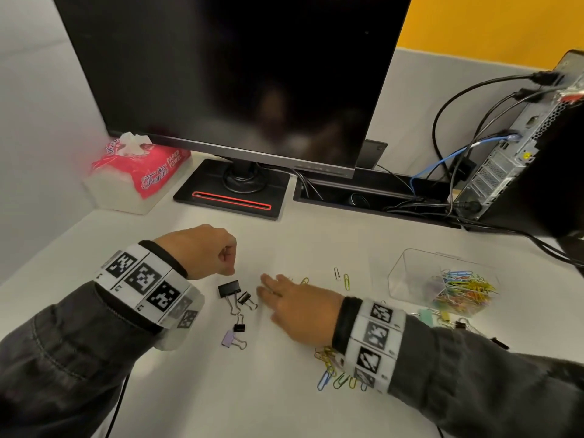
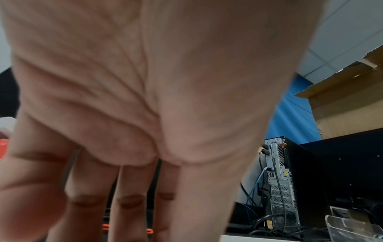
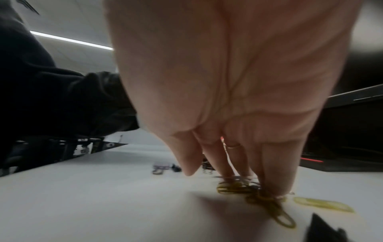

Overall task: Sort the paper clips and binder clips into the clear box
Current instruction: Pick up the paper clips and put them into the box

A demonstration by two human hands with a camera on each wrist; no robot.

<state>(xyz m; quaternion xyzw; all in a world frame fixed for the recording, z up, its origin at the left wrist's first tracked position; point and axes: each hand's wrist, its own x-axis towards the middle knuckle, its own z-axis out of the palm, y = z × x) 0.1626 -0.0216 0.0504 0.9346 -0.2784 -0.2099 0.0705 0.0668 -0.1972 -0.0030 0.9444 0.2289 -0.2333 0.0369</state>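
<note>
Clear box (image 1: 407, 273) sits at right on white desk (image 1: 221, 390), coloured paper clips (image 1: 461, 290) heaped inside. Right hand (image 1: 300, 306) flat, fingers straight, pressing yellow paper clips (image 3: 238, 188) against desk. Left hand (image 1: 202, 251) curled into fist; contents unclear. Black binder clips (image 1: 235, 295) lie between hands, lilac one (image 1: 232, 339) nearer.

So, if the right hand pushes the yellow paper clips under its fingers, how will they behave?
The yellow paper clips look like thin wire, so probably very light and easy to slide on the smooth white desk. They lie overlapped under the right hand, so some may hook together and move as a bunch. Flat, so unlikely to roll.
</note>
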